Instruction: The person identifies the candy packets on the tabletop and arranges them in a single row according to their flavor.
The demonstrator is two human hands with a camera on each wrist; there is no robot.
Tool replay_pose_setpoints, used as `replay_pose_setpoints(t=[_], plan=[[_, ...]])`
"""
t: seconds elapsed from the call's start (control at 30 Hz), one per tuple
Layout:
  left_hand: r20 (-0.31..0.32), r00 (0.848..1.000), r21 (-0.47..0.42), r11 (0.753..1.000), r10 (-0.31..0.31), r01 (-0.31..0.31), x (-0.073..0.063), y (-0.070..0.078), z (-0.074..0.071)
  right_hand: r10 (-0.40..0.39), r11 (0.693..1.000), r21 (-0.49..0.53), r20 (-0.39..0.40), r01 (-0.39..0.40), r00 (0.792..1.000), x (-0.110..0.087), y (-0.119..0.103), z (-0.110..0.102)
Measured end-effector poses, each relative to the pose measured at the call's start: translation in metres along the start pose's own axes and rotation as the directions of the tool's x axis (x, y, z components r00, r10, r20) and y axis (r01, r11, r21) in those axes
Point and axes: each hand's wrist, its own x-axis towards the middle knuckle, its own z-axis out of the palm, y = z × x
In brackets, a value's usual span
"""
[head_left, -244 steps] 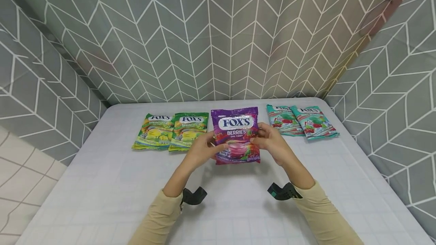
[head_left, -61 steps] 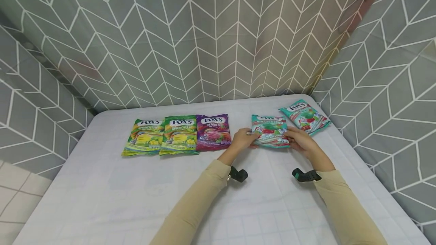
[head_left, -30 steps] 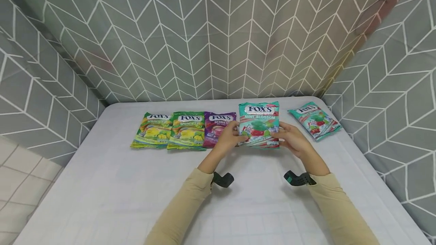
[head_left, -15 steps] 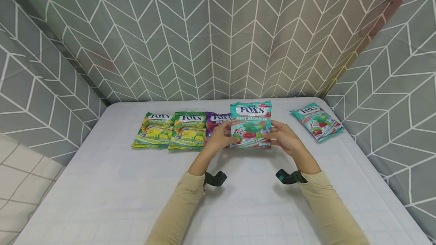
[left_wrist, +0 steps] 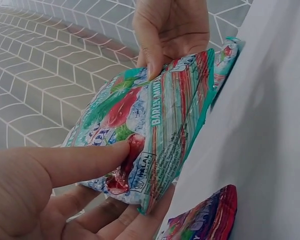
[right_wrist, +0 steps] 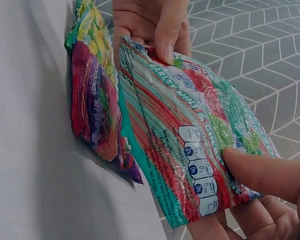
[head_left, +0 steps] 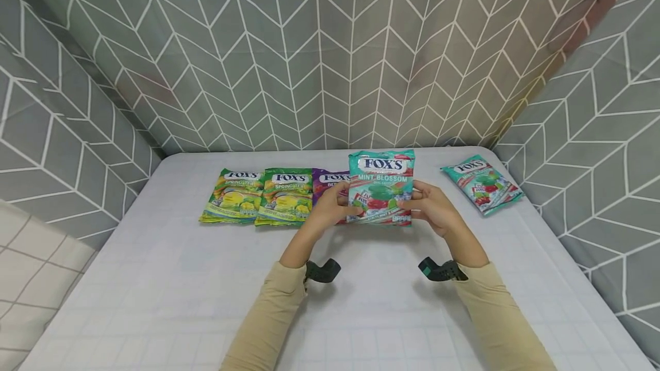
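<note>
A teal Fox's Mint Blossom candy bag (head_left: 380, 188) is held up, front facing me, by both hands. My left hand (head_left: 326, 208) pinches its left side, thumb in front and fingers behind; my right hand (head_left: 434, 208) pinches the right side the same way. Both wrist views show the teal bag (left_wrist: 155, 115) tilted between the two thumbs, its lower edge off the white table. Just behind my left hand lies a purple Berries candy bag (head_left: 323, 181), partly covered by the hand and the teal bag. The right wrist view shows that purple bag (right_wrist: 97, 107) beside the teal one.
Two green-yellow Spring Tea bags (head_left: 233, 196) (head_left: 285, 198) lie side by side left of the purple bag. Another teal mint bag (head_left: 483, 184) lies angled at the right of the white table (head_left: 170, 279). Patterned curtains (head_left: 330, 56) enclose the back and sides.
Both hands took the teal bag from beside its twin at the right, raised it and moved it left, in front of the purple bag. Earlier, they held the purple bag, now lying beside the green ones.
</note>
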Motion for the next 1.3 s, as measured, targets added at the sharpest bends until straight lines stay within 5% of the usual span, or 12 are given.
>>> replay_pose_setpoints(t=[0.3, 0.93, 1.3], plan=[[0.017, 1.000, 0.043, 0.999, -0.022, 0.022, -0.002, -0.003, -0.005, -0.024, 0.999, -0.025, 0.019, 0.025, 1.000, -0.001, 0.000, 0.004], [0.085, 0.996, -0.103, 0.994, -0.037, 0.046, -0.002, -0.002, -0.006, -0.057, 0.998, -0.038, 0.024, 0.058, 0.998, -0.002, -0.003, -0.007], [0.041, 0.999, -0.117, 0.993, -0.027, 0.032, 0.005, -0.012, -0.001, -0.014, 0.998, -0.058, -0.009, 0.014, 1.000, 0.004, 0.003, -0.006]])
